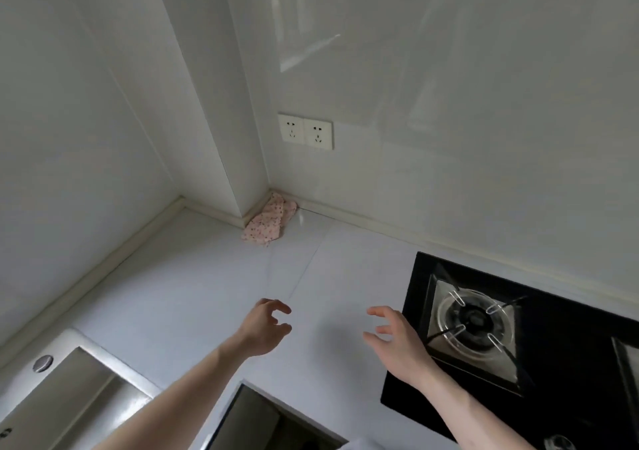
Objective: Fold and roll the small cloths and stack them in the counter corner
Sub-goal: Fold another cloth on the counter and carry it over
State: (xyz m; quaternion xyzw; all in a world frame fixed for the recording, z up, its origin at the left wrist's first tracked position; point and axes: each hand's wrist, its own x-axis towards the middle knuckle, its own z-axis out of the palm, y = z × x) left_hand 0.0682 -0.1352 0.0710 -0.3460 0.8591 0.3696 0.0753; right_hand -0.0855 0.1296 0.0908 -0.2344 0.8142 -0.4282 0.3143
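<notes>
A pink floral cloth bundle (270, 219) is lying on the white countertop (193, 277), tucked into the corner where the boxed-in wall column (221, 111) is meeting the back wall, its far end touching the skirting strip. It is looking folded or rolled, and it may be two cloths lying one against the other, though the folds are too small to separate with confidence. A double wall socket (305, 133) is sitting on the wall above it.

Nearer the camera, both hands are hovering above the bare counter, well apart from the bundle. The left hand (264, 328) is empty, its fingers loosely curled with thumb and forefinger parted. The right hand (397, 340) is also empty, its fingers spread and slightly hooked, holding nothing. To the right, a black glass gas hob (553, 387) with one burner (472, 320) is occupying the counter; to the left, the rim of a steel sink (69, 346) is showing.

No loose cloth is appearing anywhere on the counter, so the stacking seems to be largely done, possibly finished. Whether more cloths are waiting outside the view cannot be told; if any are, folding, rolling and stacking them against this bundle is what is remaining.
</notes>
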